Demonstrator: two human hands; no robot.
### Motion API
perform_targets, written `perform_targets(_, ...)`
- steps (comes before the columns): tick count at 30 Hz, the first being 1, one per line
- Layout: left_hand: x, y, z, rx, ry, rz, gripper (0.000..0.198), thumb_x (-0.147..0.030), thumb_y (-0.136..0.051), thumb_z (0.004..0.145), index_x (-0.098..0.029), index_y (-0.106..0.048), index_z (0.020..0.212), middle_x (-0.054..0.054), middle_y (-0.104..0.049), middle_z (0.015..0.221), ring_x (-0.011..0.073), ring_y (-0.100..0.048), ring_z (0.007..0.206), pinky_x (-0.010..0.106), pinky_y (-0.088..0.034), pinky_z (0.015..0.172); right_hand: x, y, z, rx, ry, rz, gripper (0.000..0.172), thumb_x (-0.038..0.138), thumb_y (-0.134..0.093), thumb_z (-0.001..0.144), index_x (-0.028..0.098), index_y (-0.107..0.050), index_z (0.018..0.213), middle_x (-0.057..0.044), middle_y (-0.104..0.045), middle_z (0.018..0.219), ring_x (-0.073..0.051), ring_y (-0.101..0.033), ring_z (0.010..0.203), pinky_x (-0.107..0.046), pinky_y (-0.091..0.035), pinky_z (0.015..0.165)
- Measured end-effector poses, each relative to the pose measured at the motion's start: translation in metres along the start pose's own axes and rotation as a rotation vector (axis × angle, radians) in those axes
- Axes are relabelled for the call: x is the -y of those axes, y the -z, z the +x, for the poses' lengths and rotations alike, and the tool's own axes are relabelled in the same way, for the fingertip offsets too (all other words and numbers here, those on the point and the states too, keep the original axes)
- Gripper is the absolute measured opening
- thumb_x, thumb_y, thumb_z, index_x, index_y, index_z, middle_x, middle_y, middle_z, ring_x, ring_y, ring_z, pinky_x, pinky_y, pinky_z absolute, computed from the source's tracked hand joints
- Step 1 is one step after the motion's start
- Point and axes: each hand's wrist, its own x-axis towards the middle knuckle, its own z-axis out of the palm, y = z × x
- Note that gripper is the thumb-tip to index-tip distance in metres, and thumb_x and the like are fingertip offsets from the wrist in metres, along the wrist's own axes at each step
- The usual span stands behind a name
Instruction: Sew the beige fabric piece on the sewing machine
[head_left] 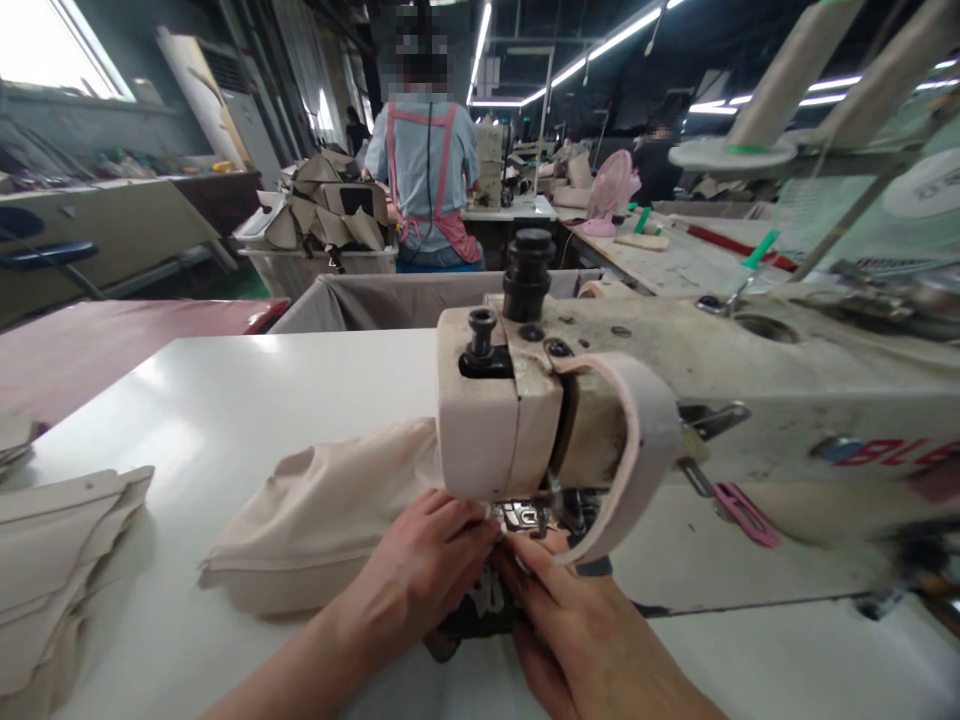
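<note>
A cream industrial sewing machine (675,400) stands across the white table (225,400), its head toward me. A beige fabric piece (322,520) lies to the left of the needle area. My left hand (427,570) pinches the fabric's edge right under the presser foot (529,517). My right hand (577,630) presses on the same piece from the right, fingertips touching the left hand's. A dark part of the workpiece (480,610) shows between the two hands. The needle itself is hidden behind the machine head.
A stack of beige cut pieces (60,560) lies at the table's left edge. A fabric-lined bin (390,300) stands behind the table. A person in a blue shirt and pink apron (429,170) works further back. Thread cones (795,70) stand at upper right.
</note>
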Motion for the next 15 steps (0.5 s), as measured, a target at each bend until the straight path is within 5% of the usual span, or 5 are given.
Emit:
perform_targets(5, 0.0023, 0.004, -0.0016, 0.123, 0.174, -0.115, 0.018, -0.008, -0.055, 0.079, -0.019, -0.067, 0.087, 0.005, -0.071, 0.088, 0.0185, -0.066, 0.083, 0.027, -0.053, 0.072, -0.0005, -0.0039, -0.0042, -0.001, -0.027, 0.01, 0.057, 0.006, -0.048, 0.079, 0.011, -0.047, 0.136, -0.014, -0.051, 0.134, -0.029, -0.044, 0.12, -0.046, -0.039, 0.107)
perform_targets(9, 0.0013, -0.0002, -0.0036, 0.112, 0.334, -0.137, 0.016, -0.008, -0.057, 0.077, -0.019, -0.069, 0.078, 0.004, -0.071, 0.079, 0.0193, -0.067, 0.076, 0.029, -0.053, 0.069, 0.0005, -0.0031, -0.0044, -0.033, -0.04, 0.036, 0.051, 0.005, -0.047, 0.081, 0.011, -0.051, 0.132, -0.013, -0.055, 0.123, -0.028, -0.044, 0.118, -0.045, -0.039, 0.106)
perform_targets(15, 0.0029, -0.0019, -0.0011, 0.114, 0.324, -0.138, 0.019, -0.006, -0.057, 0.073, -0.019, -0.071, 0.076, 0.004, -0.071, 0.076, 0.0179, -0.066, 0.068, 0.026, -0.051, 0.061, -0.0003, -0.0031, -0.0039, -0.054, -0.037, 0.043, 0.055, 0.006, -0.05, 0.078, 0.011, -0.05, 0.133, -0.012, -0.055, 0.117, -0.028, -0.045, 0.116, -0.045, -0.041, 0.105)
